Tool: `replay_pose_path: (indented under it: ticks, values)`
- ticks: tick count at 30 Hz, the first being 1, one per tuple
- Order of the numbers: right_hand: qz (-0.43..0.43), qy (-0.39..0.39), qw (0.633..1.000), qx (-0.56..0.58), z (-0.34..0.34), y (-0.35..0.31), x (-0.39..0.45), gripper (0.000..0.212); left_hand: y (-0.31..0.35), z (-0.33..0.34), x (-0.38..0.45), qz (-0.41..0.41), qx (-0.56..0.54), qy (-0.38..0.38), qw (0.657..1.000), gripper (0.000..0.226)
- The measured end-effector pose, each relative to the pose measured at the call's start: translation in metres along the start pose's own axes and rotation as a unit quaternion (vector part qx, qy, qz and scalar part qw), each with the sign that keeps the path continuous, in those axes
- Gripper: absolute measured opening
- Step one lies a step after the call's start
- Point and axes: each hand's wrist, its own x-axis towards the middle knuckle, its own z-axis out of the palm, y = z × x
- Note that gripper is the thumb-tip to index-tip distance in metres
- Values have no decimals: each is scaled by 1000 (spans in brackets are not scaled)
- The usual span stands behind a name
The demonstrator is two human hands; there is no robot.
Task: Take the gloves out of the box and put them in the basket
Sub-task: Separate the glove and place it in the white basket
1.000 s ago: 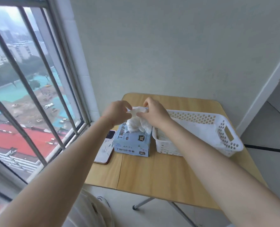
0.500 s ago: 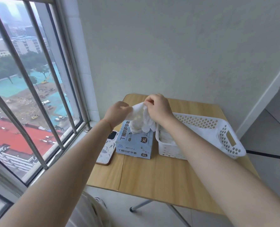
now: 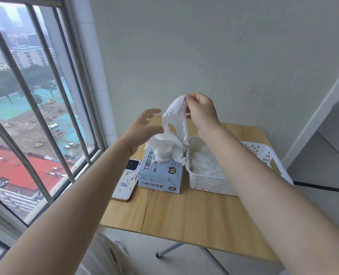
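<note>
The glove held up is plain white, like the bunch of gloves spilling from the box, which is pale blue with dark lettering and black XL marks. The basket is white, dotted with round holes, with white gloves inside. The counter is light wood grain. The phone has a white marbled case. A thin red string circles the left wrist.
</note>
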Motion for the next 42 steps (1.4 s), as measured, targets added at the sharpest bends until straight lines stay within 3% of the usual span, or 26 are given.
replay_pose_path:
  ticks: [2,3,6,8,10,12,15,18,21,27,30,33,35,39,42]
  values:
    - [22,-17,999,25,-2,-2,-1,22,7,4,-3,39,-3,-40,998,57]
    - [28,-22,998,42,-3,-4,-2,22,9,7,-3,54,-11,-31,998,52]
    - [79,-22,987,137,-11,-12,-8,24,22,10,-4,78,-73,34,994,9]
    - [143,-38,975,165,-19,-14,-12,32,29,4,-3,56,-150,50,986,15]
    - [184,-124,967,124,-26,-12,-17,18,37,-1,-4,37,-211,27,976,21]
    - [198,-204,957,54,-31,-11,-21,10,43,0,-6,22,-186,10,982,13]
    - [198,-208,958,28,-39,-12,-24,40,44,8,-10,12,-74,3,997,16]
    - [173,-223,959,13,-45,-10,-24,67,35,14,-12,-14,-63,5,998,14]
    - [151,-247,956,-56,-46,-3,-30,50,29,15,-15,-12,-83,3,996,18]
    - [162,-133,977,-34,-46,-7,-35,1,25,9,-16,-9,-144,-40,989,22]
    - [172,-55,984,11,-48,-12,-31,6,22,13,-20,-35,-116,-120,985,19]
    - [189,-28,981,32,-51,-18,-30,8,16,16,-25,-84,-66,-238,965,18]
    - [202,-28,978,48,-56,-21,-31,15,9,17,-27,-107,-35,-298,948,33]
    - [228,-44,968,91,-69,-18,-30,29,0,20,-27,-104,-66,-304,945,51]
    - [245,-43,961,120,-80,-12,-30,26,-3,26,-24,-104,-178,-299,932,43]
